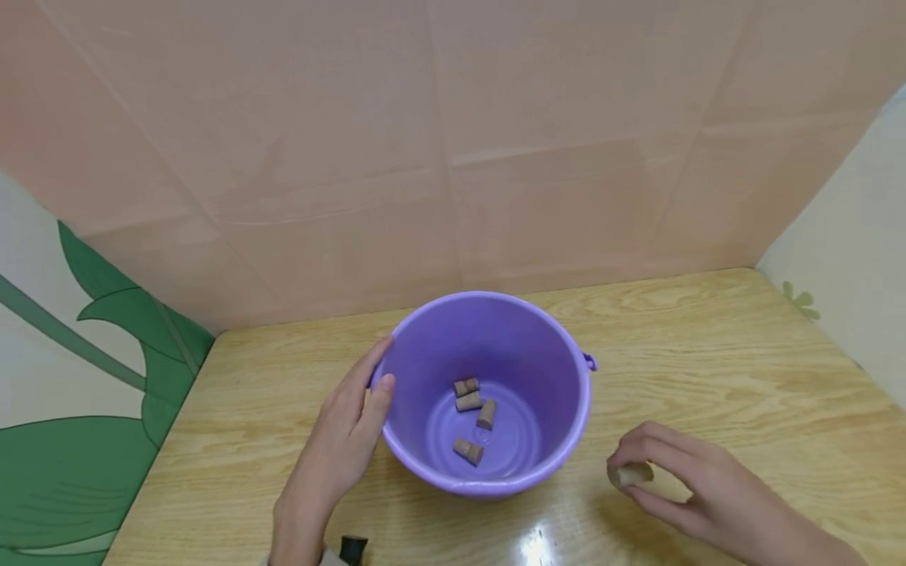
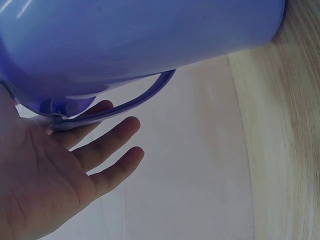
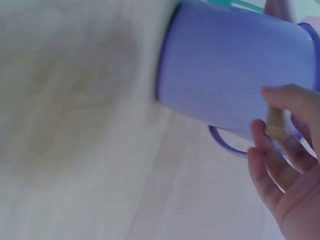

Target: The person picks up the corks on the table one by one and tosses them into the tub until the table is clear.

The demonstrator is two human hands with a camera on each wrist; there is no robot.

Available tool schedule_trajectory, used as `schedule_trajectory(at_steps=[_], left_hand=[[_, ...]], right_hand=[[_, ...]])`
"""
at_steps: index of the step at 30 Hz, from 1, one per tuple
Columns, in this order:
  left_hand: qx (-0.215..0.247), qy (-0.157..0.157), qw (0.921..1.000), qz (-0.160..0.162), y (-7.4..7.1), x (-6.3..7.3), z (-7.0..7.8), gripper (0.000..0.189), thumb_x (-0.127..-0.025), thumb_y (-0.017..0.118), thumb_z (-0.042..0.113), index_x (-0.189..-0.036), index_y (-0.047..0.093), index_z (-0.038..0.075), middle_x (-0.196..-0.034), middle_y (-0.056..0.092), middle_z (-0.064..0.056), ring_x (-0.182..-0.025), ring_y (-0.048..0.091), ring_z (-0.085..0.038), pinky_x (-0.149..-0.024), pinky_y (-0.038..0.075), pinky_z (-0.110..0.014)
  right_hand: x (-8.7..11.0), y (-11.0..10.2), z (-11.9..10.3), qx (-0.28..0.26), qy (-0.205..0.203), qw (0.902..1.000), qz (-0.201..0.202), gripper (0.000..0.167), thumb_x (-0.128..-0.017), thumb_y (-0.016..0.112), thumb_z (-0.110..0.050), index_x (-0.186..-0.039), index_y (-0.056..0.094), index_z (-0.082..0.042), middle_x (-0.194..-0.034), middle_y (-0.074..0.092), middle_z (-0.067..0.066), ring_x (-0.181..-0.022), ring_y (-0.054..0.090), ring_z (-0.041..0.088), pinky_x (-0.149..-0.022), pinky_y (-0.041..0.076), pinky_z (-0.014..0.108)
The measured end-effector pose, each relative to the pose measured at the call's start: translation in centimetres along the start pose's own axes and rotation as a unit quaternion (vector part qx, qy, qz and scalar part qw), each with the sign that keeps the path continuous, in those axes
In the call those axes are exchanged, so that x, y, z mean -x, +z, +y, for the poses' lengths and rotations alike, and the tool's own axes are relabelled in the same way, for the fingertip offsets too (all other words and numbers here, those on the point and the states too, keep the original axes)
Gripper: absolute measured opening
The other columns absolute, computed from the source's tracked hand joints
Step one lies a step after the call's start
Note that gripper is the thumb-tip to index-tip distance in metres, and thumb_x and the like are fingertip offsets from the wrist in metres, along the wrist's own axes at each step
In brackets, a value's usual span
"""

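A purple bucket (image 1: 488,334) stands upright on the wooden table. Several brown corks (image 1: 486,414) lie scattered on its bottom. At the near left of the rim, my left hand (image 1: 336,440) holds on with the thumb over the edge and the fingers outside. The bucket's handle (image 2: 142,98) hangs down, passing by those fingers in the left wrist view. My right hand (image 1: 701,481) is raised to the right of the bucket, apart from it. Between thumb and fingers it pinches a single cork (image 3: 275,123).
Behind the table (image 1: 679,338) rises a pinkish-beige covering (image 1: 354,157). A pale wall with green leaf shapes (image 1: 78,472) is on the left, and another pale wall (image 1: 856,236) borders the right. A small black object (image 1: 352,548) shows at the near edge, by my left wrist.
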State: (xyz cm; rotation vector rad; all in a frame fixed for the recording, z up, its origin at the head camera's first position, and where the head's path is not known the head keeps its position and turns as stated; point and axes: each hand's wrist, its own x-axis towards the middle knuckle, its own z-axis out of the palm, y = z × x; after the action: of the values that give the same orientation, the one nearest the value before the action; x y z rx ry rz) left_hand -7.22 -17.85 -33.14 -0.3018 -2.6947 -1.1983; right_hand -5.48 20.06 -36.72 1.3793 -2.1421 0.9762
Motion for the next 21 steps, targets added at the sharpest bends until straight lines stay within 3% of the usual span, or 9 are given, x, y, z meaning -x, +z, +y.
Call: schedule_trajectory(at_steps=[7, 13, 21], left_hand=[[0.0, 0.0, 1.0, 0.0, -0.1, 0.0, 0.0, 0.048, -0.107, 0.039, 0.038, -0.154, 0.035, 0.029, -0.155, 0.044, -0.001, -0.141, 0.045, -0.026, -0.117, 0.037, -0.051], [0.001, 0.003, 1.0, 0.0, -0.1, 0.0, 0.0, 0.048, -0.107, 0.04, 0.037, -0.154, 0.036, 0.027, -0.155, 0.044, -0.001, -0.141, 0.045, -0.026, -0.117, 0.037, -0.051], [0.004, 0.009, 0.9999, 0.002, 0.0, 0.0, 0.0, 0.048, -0.107, 0.041, 0.036, -0.154, 0.036, 0.027, -0.154, 0.045, -0.002, -0.14, 0.046, -0.026, -0.117, 0.038, -0.05]], right_hand=[[-3.4, -1.1, -0.5, 0.029, -0.022, 0.9963, 0.078, 0.031, -0.1, 0.058, -0.025, -0.095, 0.068, 0.004, -0.098, 0.066, 0.001, -0.097, 0.057, -0.001, -0.089, 0.048, 0.005], [-5.2, -1.2, -0.7, 0.011, -0.055, 0.9907, 0.124, 0.03, -0.097, 0.062, -0.019, -0.091, 0.066, 0.01, -0.091, 0.067, 0.009, -0.094, 0.06, 0.001, -0.083, 0.051, 0.006], [-6.6, -1.0, -0.7, -0.005, -0.078, 0.9869, 0.141, 0.029, -0.096, 0.065, -0.018, -0.092, 0.068, 0.01, -0.092, 0.068, 0.013, -0.097, 0.063, 0.003, -0.083, 0.053, 0.007]])
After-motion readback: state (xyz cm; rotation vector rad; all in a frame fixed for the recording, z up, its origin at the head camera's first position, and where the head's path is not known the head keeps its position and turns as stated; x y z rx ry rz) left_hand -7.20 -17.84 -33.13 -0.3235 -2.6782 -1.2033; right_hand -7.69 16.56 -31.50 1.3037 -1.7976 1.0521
